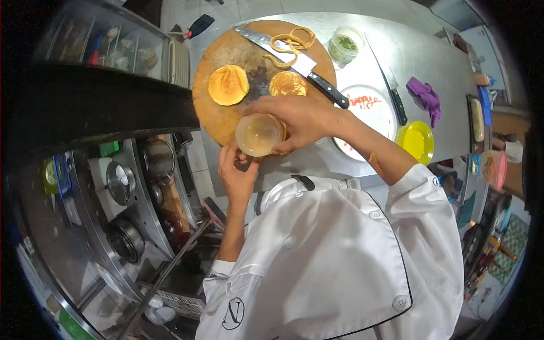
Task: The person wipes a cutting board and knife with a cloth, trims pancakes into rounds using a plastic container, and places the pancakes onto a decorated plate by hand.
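A round, translucent plastic container [258,136] is over the near part of the round wooden board [221,56]. My right hand [303,119] is wrapped round it from above and the right. At the container's lower left edge, my left hand [238,173] has its fingers bent against it; their tips are partly hidden. Two golden pancakes lie farther up the board: one pancake [228,85] at left, another pancake [288,84] just beyond my right hand. A black-handled knife [323,85] lies across the board, with a curled tan strip [292,45] over its blade.
Right of the board are a tub of chopped greens [346,44], a second knife [396,99], a white plate with red writing [371,122], a yellow bowl [418,141] and a purple cloth [425,99]. Shelves with pots [124,241] stand at left. The metal table's [453,68] edge is near my body.
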{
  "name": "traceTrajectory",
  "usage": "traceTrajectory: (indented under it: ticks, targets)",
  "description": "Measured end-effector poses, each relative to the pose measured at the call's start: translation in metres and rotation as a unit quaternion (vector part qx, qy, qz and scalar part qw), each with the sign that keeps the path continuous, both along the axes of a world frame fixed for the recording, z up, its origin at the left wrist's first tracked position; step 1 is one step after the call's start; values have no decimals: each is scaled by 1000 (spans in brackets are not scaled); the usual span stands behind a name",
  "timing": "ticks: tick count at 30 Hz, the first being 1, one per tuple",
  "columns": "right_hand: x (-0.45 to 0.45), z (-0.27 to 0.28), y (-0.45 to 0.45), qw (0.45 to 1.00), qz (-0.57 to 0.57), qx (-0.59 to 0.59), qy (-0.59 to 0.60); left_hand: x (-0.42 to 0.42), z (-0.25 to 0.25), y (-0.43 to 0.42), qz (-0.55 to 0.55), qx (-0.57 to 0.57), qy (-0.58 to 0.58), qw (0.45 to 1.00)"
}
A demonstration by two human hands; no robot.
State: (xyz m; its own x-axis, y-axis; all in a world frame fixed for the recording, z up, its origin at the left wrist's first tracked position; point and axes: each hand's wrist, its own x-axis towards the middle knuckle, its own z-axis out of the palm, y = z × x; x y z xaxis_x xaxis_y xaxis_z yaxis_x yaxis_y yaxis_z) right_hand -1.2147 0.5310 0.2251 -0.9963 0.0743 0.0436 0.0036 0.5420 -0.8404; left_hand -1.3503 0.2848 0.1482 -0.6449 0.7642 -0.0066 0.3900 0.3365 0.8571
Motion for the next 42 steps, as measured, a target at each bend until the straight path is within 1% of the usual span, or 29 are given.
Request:
traceTrajectory:
  ticks: [1,3,4,6,9,10,12,13,14,16,17,18,20,22,24,25,27,28,29,37,39,40,42]
  targets:
    - [-1,6,-3,1000,12,2,1,0,0,-1,-6,-5,7,1000]
    - [-5,19,-14,994,-27,101,0,1,7,1,3,-3,13,1000]
    - [-10,21,-18,994,-11,104,1,2,9,2,0,-3,18,1000]
    - [-21,24,-26,961,28,266,67,2,4,0,31,11,3,999]
    - [-33,8,-37,951,83,293,46,-1,3,-3,3,43,-3,999]
    - [-36,3,-38,945,97,310,31,-2,0,-6,22,47,-10,999]
    - [-42,-3,-37,941,121,314,23,-3,0,-8,9,30,-21,999]
    - [-46,-4,-37,941,124,315,17,0,-6,-9,22,63,-35,997]
    - [-50,-2,-38,937,146,316,13,1,-8,-11,43,67,-44,996]
    - [-57,5,-41,929,150,336,-32,1,-11,-13,43,83,-51,994]
    - [-58,3,-42,930,145,338,-17,1,-15,-15,38,83,-51,995]
    - [-59,1,-44,926,166,338,-22,2,-18,-16,57,85,-62,993]
    - [-63,0,-46,919,151,362,-34,4,-23,-18,60,92,-46,993]
    - [-69,-1,-50,923,165,345,-34,5,-32,-18,76,102,-67,990]
    - [-68,-1,-50,921,145,354,-68,5,-35,-17,69,136,-48,987]
    - [-71,-2,-52,921,139,359,-57,5,-36,-18,80,137,-57,986]
    - [-73,0,-54,920,146,355,-74,4,-36,-19,59,113,-68,990]
    - [-74,-1,-55,922,142,352,-83,3,-36,-19,67,112,-76,989]
    - [-75,-6,-55,927,136,344,-64,2,-36,-20,63,116,-73,989]
    - [-80,-7,-55,911,179,365,-67,2,-47,-18,57,145,-94,983]
    - [-80,-7,-62,925,124,352,-72,1,-47,-17,55,150,-80,984]
    - [-79,-5,-62,925,121,353,-77,2,-48,-16,50,151,-84,984]
    - [-82,-4,-61,912,150,375,-70,1,-48,-16,48,151,-102,982]
